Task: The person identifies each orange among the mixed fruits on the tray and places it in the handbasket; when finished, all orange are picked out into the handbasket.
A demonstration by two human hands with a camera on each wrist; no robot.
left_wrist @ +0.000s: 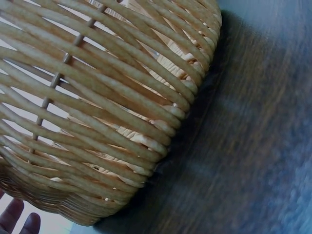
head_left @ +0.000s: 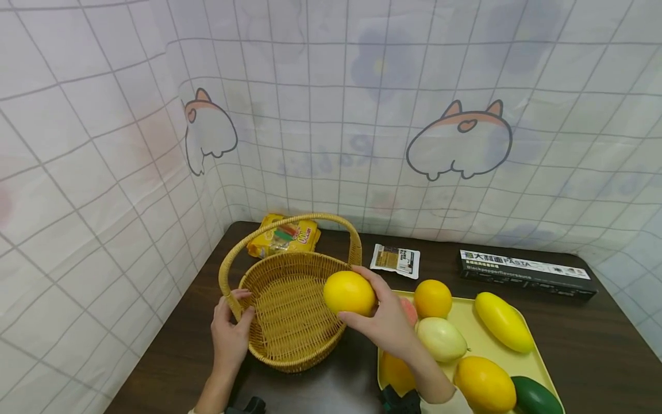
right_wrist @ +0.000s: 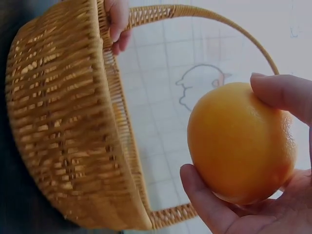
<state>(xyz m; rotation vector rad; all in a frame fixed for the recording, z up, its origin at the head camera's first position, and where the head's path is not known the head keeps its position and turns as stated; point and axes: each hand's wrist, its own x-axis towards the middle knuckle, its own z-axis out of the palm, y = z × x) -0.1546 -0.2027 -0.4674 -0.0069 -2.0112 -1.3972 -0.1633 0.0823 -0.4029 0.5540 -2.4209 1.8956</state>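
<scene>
My right hand point(head_left: 385, 316) holds an orange point(head_left: 349, 294) between thumb and fingers, over the right side of the wicker basket point(head_left: 289, 361). In the right wrist view, the thumb lies on one side of the orange point(right_wrist: 239, 141) and the fingers curl round the other. My left hand point(head_left: 231, 328) grips the basket's left rim beside the foot of the tall arched handle. The woven bottom inside the basket shows bare. The left wrist view is filled mostly by the basket's side point(left_wrist: 97, 97), with fingertips point(left_wrist: 30, 224) at the lower left corner.
Right of the basket, a yellow tray point(head_left: 478, 322) bears several fruits, among them another orange point(head_left: 433, 298), a pale green fruit point(head_left: 442, 339) and a long yellow fruit point(head_left: 504, 322). Behind lie a yellow snack bag point(head_left: 284, 236), a small sachet point(head_left: 395, 260) and a black pasta box point(head_left: 527, 275).
</scene>
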